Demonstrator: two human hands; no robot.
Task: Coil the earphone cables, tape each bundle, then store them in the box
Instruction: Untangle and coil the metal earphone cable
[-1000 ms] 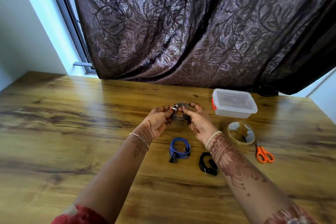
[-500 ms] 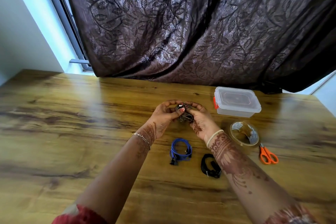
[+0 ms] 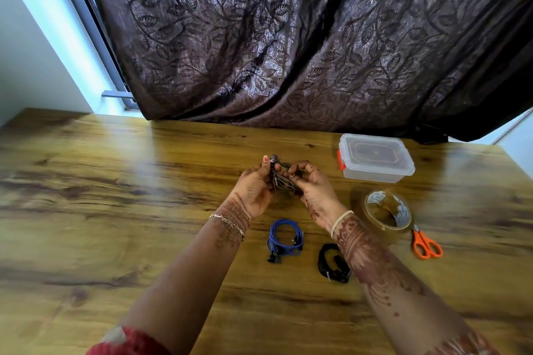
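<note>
Since a second ago the grey cable coil (image 3: 281, 179) has gone from a round loop to a squeezed, flattened bundle, held just above the table (image 3: 115, 210) between both hands. Left hand (image 3: 253, 187) — grip pinching the upper end, an earbud poking up past the fingertips. Right hand (image 3: 310, 187) — grip pinching the opposite side.

Step in hand, by my judgement: finishing the third coil. The blue bundle (image 3: 284, 239) and black bundle (image 3: 331, 264) lie nearer the body.

Next move calls for one hand to pinch the loops alone while the other fetches the tape roll (image 3: 388, 210), with the scissors (image 3: 427, 245) just beside it. The box (image 3: 375, 158) sits lidded, beyond the tape.
</note>
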